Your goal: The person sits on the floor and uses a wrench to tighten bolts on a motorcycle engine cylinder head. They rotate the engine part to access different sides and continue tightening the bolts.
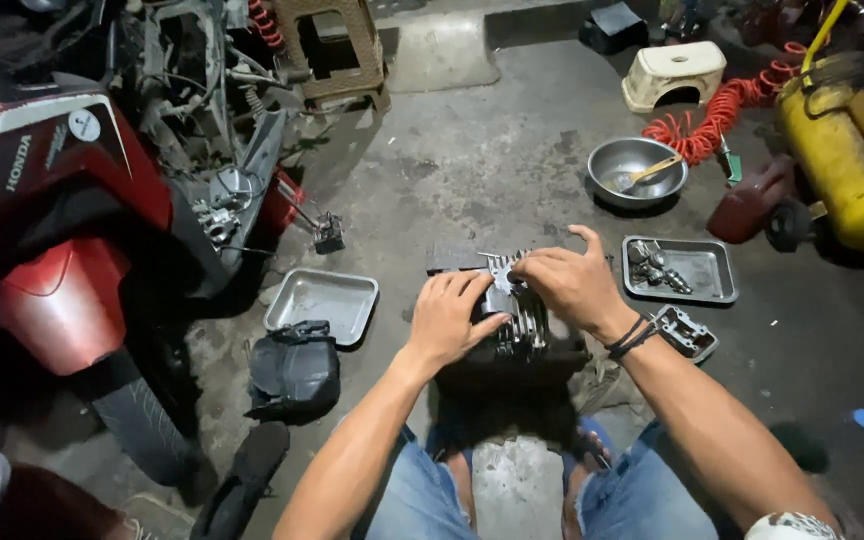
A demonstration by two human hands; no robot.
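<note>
Floor (pixel 512 130) of stained grey concrete underneath everything. Red and white motorcycle (pixel 62 220), panels stripped and wiring exposed, along the left edge. Yellow cylindrical metal tank (pixel 847 165) at the right edge, with a coiled red-orange hose (pixel 722 110) trailing toward it. Tan plastic stool (pixel 337 50) at the top, near the bike; small cream plastic step stool (pixel 674 72) further right. Dark finned metal engine cylinder (pixel 527 330) in the centre, on the floor between the knees. Black folded rubber piece (pixel 295 370) left of it, just below an empty rectangular steel tray (pixel 322 303). Second rectangular steel tray (pixel 680 268) right of the cylinder, holding small metal parts. Round steel bowl (pixel 637 172) above that tray, a wooden-handled brush resting inside. Left hand (pixel 449 318) curled over the cylinder's left side, fingers wrapped against the fins, gripping. Right hand (pixel 574 283) pressed onto the cylinder's top, fingers bent, thumb raised; whether closed on anything smaller cannot be told. Black cord bands (pixel 632 338) around the right wrist.
</note>
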